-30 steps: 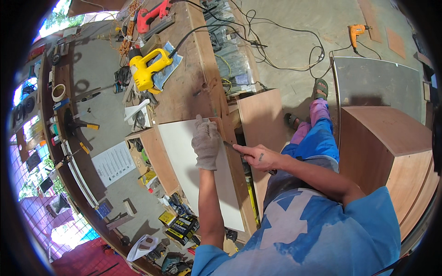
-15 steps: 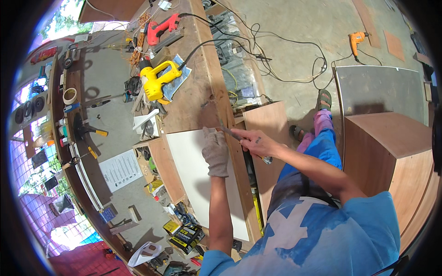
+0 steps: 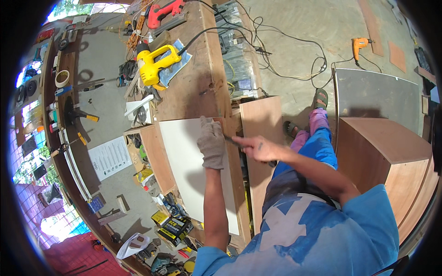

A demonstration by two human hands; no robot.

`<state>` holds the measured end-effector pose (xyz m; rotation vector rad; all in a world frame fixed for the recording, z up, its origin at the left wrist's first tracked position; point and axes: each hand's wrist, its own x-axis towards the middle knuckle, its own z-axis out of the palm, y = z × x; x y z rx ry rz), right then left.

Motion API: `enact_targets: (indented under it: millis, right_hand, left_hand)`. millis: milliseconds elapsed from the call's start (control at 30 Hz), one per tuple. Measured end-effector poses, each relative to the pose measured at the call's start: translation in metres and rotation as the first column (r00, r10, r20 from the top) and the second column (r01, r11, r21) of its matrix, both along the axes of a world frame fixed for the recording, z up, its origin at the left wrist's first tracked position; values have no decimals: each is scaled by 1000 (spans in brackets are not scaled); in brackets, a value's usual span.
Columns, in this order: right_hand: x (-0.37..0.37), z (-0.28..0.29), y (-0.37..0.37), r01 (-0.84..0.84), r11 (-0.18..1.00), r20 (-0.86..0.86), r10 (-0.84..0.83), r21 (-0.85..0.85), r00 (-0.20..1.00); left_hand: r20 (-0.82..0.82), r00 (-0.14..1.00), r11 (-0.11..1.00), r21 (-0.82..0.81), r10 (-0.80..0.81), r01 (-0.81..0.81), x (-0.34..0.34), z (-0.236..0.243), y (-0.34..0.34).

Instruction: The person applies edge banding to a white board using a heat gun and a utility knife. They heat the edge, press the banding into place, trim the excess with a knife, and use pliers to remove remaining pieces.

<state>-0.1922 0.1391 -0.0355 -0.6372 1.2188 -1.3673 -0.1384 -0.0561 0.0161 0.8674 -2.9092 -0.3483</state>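
Gloved left hand [image 3: 212,143] lay flat, open, pinning the white panel [image 3: 191,165] at the workbench's right edge; bare right hand [image 3: 260,148] was wrapped around a slim dark tool [image 3: 231,140], tip by the panel's right edge. A slip there could nick the gloved fingers. The yellow power tool [image 3: 154,64] sat well clear; a plywood board [image 3: 258,124] crowded the right.

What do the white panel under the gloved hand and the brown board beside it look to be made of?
The white panel looks like laminate-faced sheet: a smooth, matt, even white face with no grain. The brown board looks like plywood or veneered board, a warm, flat brown face. The glove on the left hand looks like knitted cotton, grey and ribbed.
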Motion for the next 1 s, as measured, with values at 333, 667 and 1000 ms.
enact_targets:
  millis: [333, 667, 1000]
  right_hand:
    - [7, 50, 13, -29, 985, -16, 32, 170, 999]
    - [19, 27, 5, -48, 981, 190, 12, 186, 982]
    - [-16, 37, 16, -115, 976, 293, 57, 186, 955]
  left_hand:
    - [158, 987, 999, -37, 24, -18, -9, 10, 8]
    - [-59, 998, 970, -244, -15, 0, 6, -20, 10]
    - [-74, 997, 994, -110, -15, 7, 7, -19, 1]
